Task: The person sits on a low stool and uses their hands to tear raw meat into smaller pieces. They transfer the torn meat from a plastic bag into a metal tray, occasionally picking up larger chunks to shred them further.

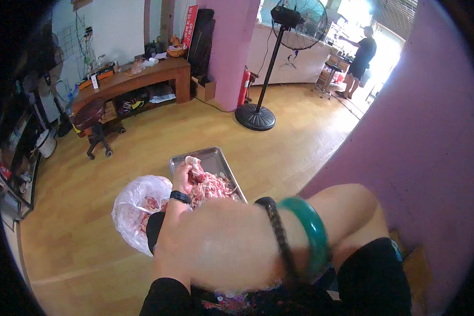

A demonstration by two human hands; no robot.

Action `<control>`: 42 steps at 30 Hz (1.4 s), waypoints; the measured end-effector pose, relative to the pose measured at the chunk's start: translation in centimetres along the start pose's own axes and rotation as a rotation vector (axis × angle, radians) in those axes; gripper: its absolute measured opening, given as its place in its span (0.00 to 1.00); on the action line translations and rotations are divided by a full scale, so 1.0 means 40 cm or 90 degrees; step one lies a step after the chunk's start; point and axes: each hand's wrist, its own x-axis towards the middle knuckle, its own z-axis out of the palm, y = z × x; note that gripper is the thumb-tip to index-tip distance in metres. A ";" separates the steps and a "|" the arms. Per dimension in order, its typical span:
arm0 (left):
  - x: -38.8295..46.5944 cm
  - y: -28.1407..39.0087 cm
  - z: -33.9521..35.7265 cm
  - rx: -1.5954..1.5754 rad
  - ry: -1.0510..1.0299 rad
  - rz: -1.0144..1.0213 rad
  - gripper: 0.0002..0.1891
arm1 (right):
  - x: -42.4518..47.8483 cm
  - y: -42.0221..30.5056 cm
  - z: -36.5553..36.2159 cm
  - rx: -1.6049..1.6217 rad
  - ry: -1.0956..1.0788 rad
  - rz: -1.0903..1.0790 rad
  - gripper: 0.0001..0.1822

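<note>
My left hand [183, 177], with a black band at its wrist, holds a piece of raw meat [194, 166] over the near part of a rectangular metal tray [210, 157]. Pink and white strips of raw meat [213, 187] lie piled in the tray. Left of it stands a translucent plastic bag [123, 205], its mouth open, with more raw meat [152, 203] inside. My right hand [225, 241] is blurred and very near the camera, wearing a dark bracelet and a green bangle [311, 233]. Its fingers cannot be made out, and it covers the tray's near end.
A black pedestal fan [256, 116] and a red fire extinguisher [244, 87] stand ahead. At the left are a wooden desk [142, 81], a wheeled chair [96, 126] and a white bucket [46, 144]. A purple wall [410, 138] rises at the right. A person [363, 55] stands far off.
</note>
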 end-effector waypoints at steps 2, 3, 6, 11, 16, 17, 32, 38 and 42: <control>-0.033 0.013 0.055 0.010 -0.020 0.020 0.11 | 0.013 0.113 0.078 -0.030 -0.021 0.012 0.09; -0.039 0.018 0.069 0.014 -0.030 0.032 0.11 | 0.023 0.182 0.135 -0.046 -0.009 0.008 0.11; -0.013 0.039 -0.002 -0.025 -0.085 0.031 0.11 | 0.064 0.364 0.244 0.207 0.071 0.180 0.16; 0.010 0.027 0.033 0.026 -0.040 -0.009 0.12 | 0.063 0.648 0.645 0.381 0.306 0.461 0.25; 0.006 0.042 0.025 -0.011 -0.014 0.042 0.14 | 0.192 0.691 0.779 0.767 0.286 0.244 0.26; 0.017 0.065 0.001 0.055 -0.080 0.051 0.13 | 0.206 0.694 0.765 0.792 0.241 0.265 0.23; 0.090 0.054 -0.049 0.025 0.035 0.011 0.09 | 0.236 0.801 0.865 1.271 0.434 0.222 0.13; 0.121 0.027 -0.099 0.001 0.108 0.000 0.10 | 0.276 0.844 0.903 1.268 0.501 0.244 0.08; 0.137 0.031 -0.103 0.013 0.131 0.052 0.10 | 0.270 0.863 0.899 1.280 0.538 0.265 0.07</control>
